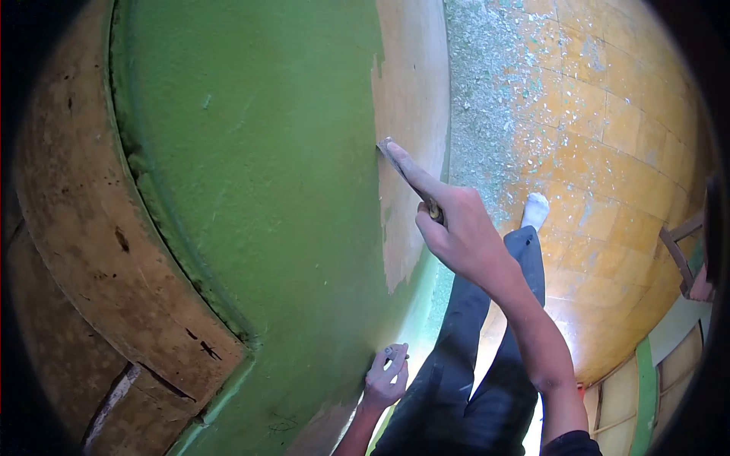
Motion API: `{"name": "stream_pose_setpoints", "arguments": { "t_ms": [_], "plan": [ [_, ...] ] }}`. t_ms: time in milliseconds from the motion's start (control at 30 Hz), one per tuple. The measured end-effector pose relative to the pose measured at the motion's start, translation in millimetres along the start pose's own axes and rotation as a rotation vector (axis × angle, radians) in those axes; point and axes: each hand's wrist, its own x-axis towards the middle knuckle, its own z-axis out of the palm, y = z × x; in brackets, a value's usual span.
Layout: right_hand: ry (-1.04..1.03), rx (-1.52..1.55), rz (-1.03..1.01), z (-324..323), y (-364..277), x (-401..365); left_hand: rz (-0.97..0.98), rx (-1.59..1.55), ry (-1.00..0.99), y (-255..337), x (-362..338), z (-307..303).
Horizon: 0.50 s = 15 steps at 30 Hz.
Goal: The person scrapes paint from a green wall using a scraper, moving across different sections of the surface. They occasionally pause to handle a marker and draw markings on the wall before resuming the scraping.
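Observation:
My right hand (pixel 468 232) is closed around the handle of a scraper (pixel 411 173). The index finger lies stretched along the tool, and its tip meets the wall at the border between green paint (pixel 258 152) and a bare beige strip (pixel 411 83). Lower down, my left hand (pixel 386 380) is close to the green wall, its fingers curled around a small greyish object (pixel 392 352) that I cannot make out.
Pale green and white paint flakes (pixel 487 106) lie along the wall's foot on the orange tiled floor (pixel 631 159). My white-socked foot (pixel 536 210) stands beside them. A brown wooden piece (pixel 688 243) is at the right edge; a brown ledge (pixel 114 235) borders the wall at left.

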Motion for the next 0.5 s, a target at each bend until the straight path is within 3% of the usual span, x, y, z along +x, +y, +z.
{"name": "stream_pose_setpoints", "arguments": {
  "t_ms": [167, 267, 333, 400, 500],
  "plan": [
    [-0.065, -0.177, 0.066, -40, -6, 68, -0.057, -0.026, 0.027, 0, -2, 4],
    [-0.092, -0.102, 0.043, -18, 0, 14, -0.092, -0.037, 0.009, 4, -2, -1],
    [-0.138, -0.043, 0.043, -26, -5, 17, -0.086, -0.034, 0.004, 2, -1, 1],
    [-0.205, -0.179, 0.188, -52, -16, 65, -0.066, -0.007, -0.009, 4, 1, 0],
    [-0.068, -0.134, -0.004, -41, 10, 61, -0.082, -0.022, 0.029, 3, -1, 4]
  ]
}}
